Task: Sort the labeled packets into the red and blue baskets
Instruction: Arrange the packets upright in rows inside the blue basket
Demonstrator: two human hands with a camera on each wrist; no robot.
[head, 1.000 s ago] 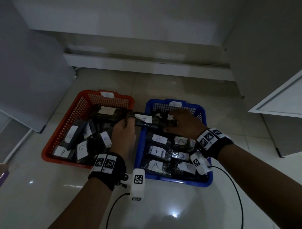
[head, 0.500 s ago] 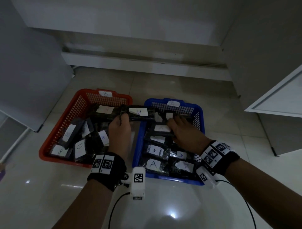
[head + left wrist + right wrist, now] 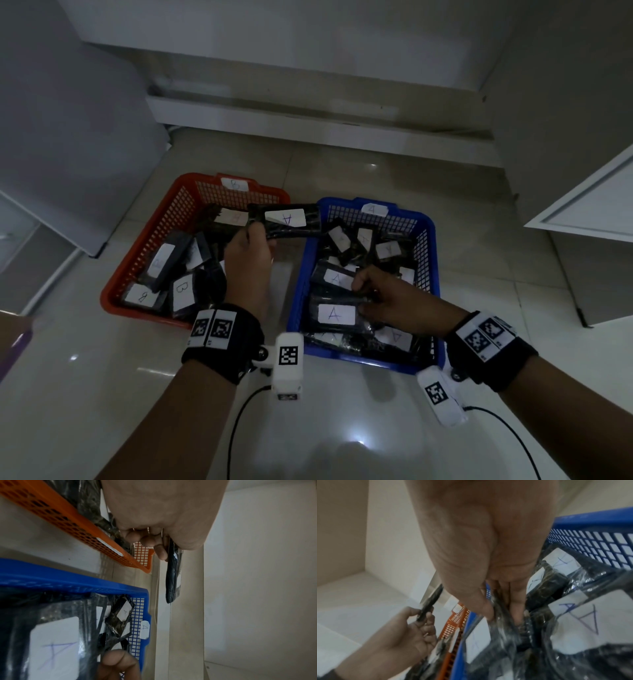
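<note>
Head view: two baskets of packets on the floor.
Red basket [image 3: 144, 263] holds B packets, blue basket [image 3: 432, 274] A packets. Left hand [image 3: 248, 253] pinches an A packet [image 3: 286, 221] between them; right hand [image 3: 394, 303] grips a packet [image 3: 337, 301] in blue.

Black wristbands [image 3: 222, 337], white coded tags, cables.

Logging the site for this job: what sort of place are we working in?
Probably an indoor storage corner: glossy pale tiled floor, plain white cabinets, and a red mesh basket beside a blue mesh basket set directly on the floor.
</note>
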